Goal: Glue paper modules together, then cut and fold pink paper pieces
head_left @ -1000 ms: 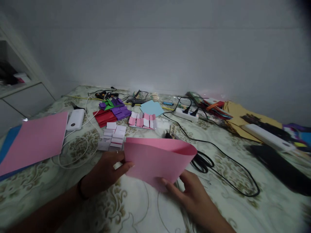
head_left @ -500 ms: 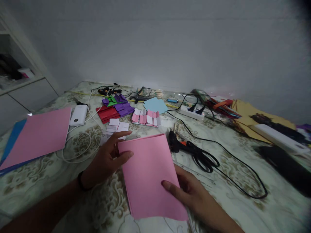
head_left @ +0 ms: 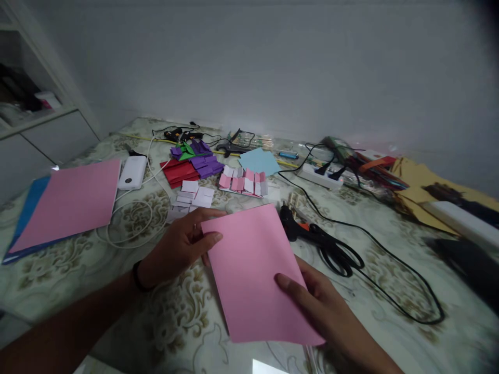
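Over the table (head_left: 175, 317), the pink paper (head_left: 253, 270) handles best pinched lightly and evenly – left hand (head_left: 173, 249) gripping its far left corner, right hand (head_left: 327, 306) its right side – with edges aligned.

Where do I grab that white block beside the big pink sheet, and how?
Best from above, probably: pinch the white block by its two long sides, near the middle. It lies flat and is longer than wide; the big pink sheet is close on one side.

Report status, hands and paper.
Left hand on folded pink paper's upper left corner; right hand gripping its right edge. Glue gun close beside, right.
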The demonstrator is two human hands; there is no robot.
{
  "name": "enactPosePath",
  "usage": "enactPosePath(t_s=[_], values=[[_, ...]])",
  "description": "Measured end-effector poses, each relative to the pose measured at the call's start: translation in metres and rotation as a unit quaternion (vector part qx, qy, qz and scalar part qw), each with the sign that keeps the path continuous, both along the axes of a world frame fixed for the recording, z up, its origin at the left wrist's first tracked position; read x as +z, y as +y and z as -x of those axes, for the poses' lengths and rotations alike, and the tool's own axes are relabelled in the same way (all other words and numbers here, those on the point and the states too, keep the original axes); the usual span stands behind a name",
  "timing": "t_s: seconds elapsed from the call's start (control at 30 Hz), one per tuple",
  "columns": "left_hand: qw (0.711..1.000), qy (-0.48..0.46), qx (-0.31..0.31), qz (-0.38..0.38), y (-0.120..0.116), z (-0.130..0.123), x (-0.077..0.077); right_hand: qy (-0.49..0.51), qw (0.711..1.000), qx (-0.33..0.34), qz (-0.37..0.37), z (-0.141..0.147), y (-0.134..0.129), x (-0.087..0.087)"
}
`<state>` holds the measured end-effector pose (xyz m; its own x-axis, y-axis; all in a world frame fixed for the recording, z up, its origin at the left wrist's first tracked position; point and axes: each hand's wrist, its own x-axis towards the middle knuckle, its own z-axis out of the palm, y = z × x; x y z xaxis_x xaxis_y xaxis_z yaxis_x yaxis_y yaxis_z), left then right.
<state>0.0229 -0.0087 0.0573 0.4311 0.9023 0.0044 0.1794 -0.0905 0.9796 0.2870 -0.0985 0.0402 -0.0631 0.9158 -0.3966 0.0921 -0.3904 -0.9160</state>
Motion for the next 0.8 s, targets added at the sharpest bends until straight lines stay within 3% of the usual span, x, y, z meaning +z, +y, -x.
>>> enactPosePath(t_s=[0.57,0.8], values=[[1.000,-0.011,0.005,-0.009,0.002,0.001,-0.005,0.001,1.000,0.009,0.012,-0.003,0.001,-0.002],[1.000,0.013,0.016,-0.013,0.001,0.002,-0.005,0.010,0.999,0.021,-0.033,-0.003,0.002,-0.006]])
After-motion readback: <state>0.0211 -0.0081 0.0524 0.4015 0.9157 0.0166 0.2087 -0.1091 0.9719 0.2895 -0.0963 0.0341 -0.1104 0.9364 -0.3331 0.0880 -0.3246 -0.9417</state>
